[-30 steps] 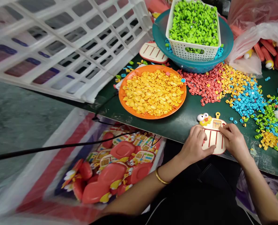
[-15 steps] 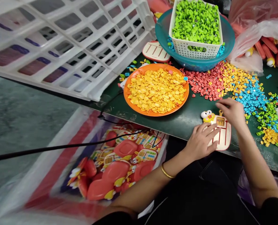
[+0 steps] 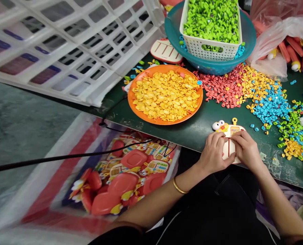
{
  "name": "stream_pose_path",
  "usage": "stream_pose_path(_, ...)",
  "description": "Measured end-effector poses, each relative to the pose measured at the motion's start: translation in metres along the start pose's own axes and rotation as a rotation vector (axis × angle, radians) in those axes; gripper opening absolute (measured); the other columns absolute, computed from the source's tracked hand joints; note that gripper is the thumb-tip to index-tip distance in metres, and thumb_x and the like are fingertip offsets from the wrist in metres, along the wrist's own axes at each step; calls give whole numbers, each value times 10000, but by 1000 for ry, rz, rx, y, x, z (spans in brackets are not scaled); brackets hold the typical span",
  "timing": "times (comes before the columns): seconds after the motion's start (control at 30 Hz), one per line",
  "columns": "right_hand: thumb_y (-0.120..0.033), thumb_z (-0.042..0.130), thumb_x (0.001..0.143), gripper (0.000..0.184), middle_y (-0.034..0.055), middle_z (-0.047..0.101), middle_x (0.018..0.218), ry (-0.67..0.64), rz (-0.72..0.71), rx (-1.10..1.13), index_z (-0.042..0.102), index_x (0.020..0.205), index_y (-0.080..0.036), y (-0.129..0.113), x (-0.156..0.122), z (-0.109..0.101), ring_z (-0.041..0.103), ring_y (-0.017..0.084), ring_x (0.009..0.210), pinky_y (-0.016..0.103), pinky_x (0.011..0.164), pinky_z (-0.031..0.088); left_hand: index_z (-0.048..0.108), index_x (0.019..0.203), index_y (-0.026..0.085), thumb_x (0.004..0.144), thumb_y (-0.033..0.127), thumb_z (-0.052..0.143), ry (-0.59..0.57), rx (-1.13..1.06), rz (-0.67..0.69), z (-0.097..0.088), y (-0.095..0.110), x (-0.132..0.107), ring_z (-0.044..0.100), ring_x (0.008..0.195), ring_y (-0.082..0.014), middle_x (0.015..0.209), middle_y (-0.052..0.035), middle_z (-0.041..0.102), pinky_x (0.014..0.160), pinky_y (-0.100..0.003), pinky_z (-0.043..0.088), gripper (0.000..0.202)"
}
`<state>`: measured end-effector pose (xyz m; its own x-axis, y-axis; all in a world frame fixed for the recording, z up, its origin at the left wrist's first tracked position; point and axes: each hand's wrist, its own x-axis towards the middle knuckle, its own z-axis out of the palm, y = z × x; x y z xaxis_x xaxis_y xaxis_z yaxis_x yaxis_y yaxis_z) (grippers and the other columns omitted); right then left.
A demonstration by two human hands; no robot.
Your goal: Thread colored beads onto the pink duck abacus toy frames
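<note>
The toy (image 3: 232, 145) is gripped by the left hand (image 3: 213, 151) at the near edge of the worktop (image 3: 184, 137) — seemingly for steadiness — while the right hand (image 3: 247, 148) is bent over its face, any pinch hidden.

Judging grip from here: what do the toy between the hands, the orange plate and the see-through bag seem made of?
Toy: likely hard plastic, satin, with crisp, moulded-looking grooves.
Plate: probably plastic, smooth, evenly coloured; coated metal can't be ruled out.
Bag: apparently thin plastic film, slightly glossy, see-through and wrinkled.
</note>
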<state>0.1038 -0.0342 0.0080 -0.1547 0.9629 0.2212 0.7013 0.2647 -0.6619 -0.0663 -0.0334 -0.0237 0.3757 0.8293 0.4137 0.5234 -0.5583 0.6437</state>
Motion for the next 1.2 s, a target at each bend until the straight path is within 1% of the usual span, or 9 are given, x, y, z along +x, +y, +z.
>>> stream_pose_path(0.17,-200,519,906,198,81,660,942,150,45,-98,714,940,-215,15,85,4,618,225,900,361,818,506,583,1150,152,813,455,700,0,-10,23,-3,-1,1,550,1135,-316,1176,-153,619,1014,-515,483,469)
stream_pose_path(0.27,-113,504,865,236,100,636,914,-3,81,-276,730,878,-177,26,123,10,600,223,846,339,769,464,573,1255,138,851,406,675,-5,-19,72,-3,-3,3,554,1170,-311,1220,-151,637,1043,-514,481,496)
stream_pose_path(0.33,-77,489,844,250,105,626,904,-71,85,-320,724,843,-164,31,127,8,592,221,831,334,749,448,545,1314,121,879,360,648,-4,-39,124,-3,-4,4,546,1214,-303,1282,-157,624,1061,-502,481,507)
stream_pose_path(0.5,-199,583,830,105,63,659,866,72,189,-42,686,840,-181,34,76,-25,595,205,817,335,767,468,536,1342,126,893,341,622,-30,-67,127,-3,-6,6,535,1236,-306,1325,-156,611,1055,-514,488,506)
stream_pose_path(0.67,-351,611,835,181,31,668,777,-7,395,231,690,838,-188,31,18,-38,590,179,710,309,671,474,588,1236,123,847,396,671,-35,-21,65,-6,-6,6,542,1163,-323,1216,-167,639,1020,-521,487,482)
stream_pose_path(0.87,-270,507,925,244,67,602,874,186,224,-79,747,922,-225,22,7,-13,581,208,836,360,766,501,612,1188,164,846,376,658,6,11,62,-2,-5,1,563,1115,-297,1135,-126,657,1010,-484,475,405)
stream_pose_path(0.97,-254,456,965,296,80,568,886,170,150,-205,748,996,-225,19,1,-9,539,215,841,358,752,494,652,1136,176,857,352,638,59,107,16,0,-1,1,571,1101,-298,1089,-120,674,980,-471,472,331)
stream_pose_path(1.13,-190,438,965,316,113,580,966,96,42,-278,703,1135,-217,17,-16,-9,532,239,916,375,789,510,610,1282,259,908,235,503,-155,121,276,-4,-2,14,535,1273,-290,1322,-63,647,1117,-542,368,390)
stream_pose_path(1.2,-182,437,961,338,118,588,1007,52,5,-271,667,1205,-226,15,-22,-10,540,242,938,384,808,519,605,1291,220,902,244,503,-113,88,244,-4,-4,15,569,1238,-288,1301,-91,656,1120,-551,386,403)
